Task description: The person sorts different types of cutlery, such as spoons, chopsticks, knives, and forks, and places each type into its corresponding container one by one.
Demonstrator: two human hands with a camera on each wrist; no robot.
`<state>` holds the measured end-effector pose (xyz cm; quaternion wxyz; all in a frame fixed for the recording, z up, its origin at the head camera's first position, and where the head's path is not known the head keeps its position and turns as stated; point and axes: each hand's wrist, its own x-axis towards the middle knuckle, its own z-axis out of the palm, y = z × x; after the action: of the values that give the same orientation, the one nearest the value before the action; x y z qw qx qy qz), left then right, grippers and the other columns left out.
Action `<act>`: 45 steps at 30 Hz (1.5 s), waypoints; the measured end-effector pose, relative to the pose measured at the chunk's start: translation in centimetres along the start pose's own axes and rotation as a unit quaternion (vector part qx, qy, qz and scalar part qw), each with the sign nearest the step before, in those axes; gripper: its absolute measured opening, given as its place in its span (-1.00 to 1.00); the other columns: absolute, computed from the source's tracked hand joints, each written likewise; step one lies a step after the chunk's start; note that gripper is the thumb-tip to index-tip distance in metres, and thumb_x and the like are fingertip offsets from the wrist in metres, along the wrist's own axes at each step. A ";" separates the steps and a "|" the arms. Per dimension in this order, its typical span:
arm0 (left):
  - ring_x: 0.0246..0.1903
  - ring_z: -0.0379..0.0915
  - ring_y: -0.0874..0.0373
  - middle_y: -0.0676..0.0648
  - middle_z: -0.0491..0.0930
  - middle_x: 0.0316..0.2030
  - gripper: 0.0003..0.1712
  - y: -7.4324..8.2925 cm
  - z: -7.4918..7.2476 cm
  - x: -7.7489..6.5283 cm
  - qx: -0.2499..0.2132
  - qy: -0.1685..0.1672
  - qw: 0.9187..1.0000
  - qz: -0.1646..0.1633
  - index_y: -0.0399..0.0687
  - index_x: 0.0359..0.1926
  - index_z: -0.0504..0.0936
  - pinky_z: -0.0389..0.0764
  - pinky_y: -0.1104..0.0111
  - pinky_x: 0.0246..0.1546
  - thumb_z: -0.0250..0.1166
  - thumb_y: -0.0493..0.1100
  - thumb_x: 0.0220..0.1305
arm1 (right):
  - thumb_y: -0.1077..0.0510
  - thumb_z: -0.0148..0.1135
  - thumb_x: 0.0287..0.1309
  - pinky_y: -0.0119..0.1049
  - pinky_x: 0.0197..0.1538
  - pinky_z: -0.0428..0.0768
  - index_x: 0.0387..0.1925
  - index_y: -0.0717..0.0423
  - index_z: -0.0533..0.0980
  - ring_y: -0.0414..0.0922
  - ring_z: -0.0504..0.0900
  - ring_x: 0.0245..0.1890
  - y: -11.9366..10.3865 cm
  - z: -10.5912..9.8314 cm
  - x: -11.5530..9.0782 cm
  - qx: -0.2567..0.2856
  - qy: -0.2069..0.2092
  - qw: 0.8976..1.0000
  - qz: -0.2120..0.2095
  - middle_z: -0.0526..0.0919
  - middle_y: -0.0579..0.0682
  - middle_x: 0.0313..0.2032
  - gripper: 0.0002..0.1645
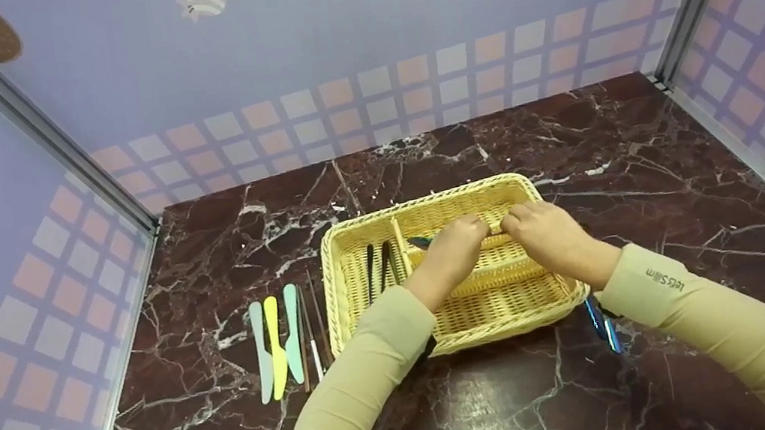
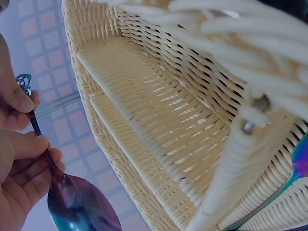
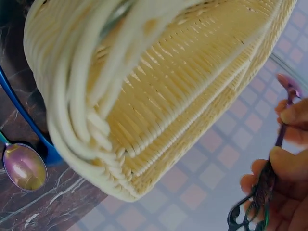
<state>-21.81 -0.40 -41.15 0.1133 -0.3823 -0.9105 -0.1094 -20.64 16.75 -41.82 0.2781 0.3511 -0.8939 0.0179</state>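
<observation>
Both my hands hold one dark iridescent spoon (image 2: 84,204) above the yellow wicker basket (image 1: 426,201). My left hand (image 1: 452,250) pinches its neck with thumb and fingers, close to the bowl. Farther along the handle, my right hand (image 1: 552,235) pinches near the ornate openwork end (image 3: 260,199). Seen from the left wrist, the bowl shows a purple and teal sheen. Dividers split the basket into compartments. In its left one lie several slim dark utensils (image 1: 383,266), partly hidden by my left arm.
Left of the basket lie a grey-blue knife (image 1: 262,350), a yellow knife (image 1: 276,352), a mint knife (image 1: 292,338) and several thin sticks (image 1: 312,339). On the right, a shiny spoon (image 3: 24,166) and a blue utensil (image 3: 24,113) lie on the marbled table (image 1: 481,420). Patterned panels enclose three sides.
</observation>
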 end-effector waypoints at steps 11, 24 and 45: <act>-0.29 0.56 0.05 -0.14 0.60 -0.31 -0.77 -3.2 1.3 2.6 0.010 -0.051 0.997 -0.053 -0.24 -0.32 0.60 0.58 0.36 -0.29 0.06 -0.52 0.13 | 0.45 0.19 -0.10 -0.05 -0.35 0.52 -0.42 0.36 0.52 0.13 0.52 -0.40 3.2 -1.8 -0.7 0.030 0.071 0.996 0.042 0.56 0.19 -0.41 -0.89; -0.31 0.58 0.06 -0.13 0.63 -0.31 -0.80 -4.4 4.5 4.4 0.057 -0.131 0.985 -0.095 -0.19 -0.30 0.63 0.59 0.32 -0.35 0.10 -0.45 0.20 | 0.46 0.20 -0.11 -0.04 -0.36 0.49 -0.41 0.33 0.52 0.11 0.49 -0.49 4.5 -1.9 -2.1 0.053 0.082 0.994 0.052 0.54 0.15 -0.49 -0.87; -0.61 0.18 0.24 -0.07 0.62 -0.48 -0.70 -4.9 6.1 4.6 -0.020 -0.158 0.974 -0.164 -0.11 -0.64 0.46 0.21 0.41 -0.62 0.09 -0.41 0.21 | 0.48 0.22 -0.13 -0.05 -0.37 0.51 -0.39 0.33 0.54 0.10 0.53 -0.46 4.9 -1.8 -2.7 0.073 0.053 0.993 0.077 0.58 0.14 -0.47 -0.84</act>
<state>-29.28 1.08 -46.18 -0.0589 -0.2426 -0.9648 -0.0831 -21.29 22.45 -40.88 0.2968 0.2988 -0.8986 0.1231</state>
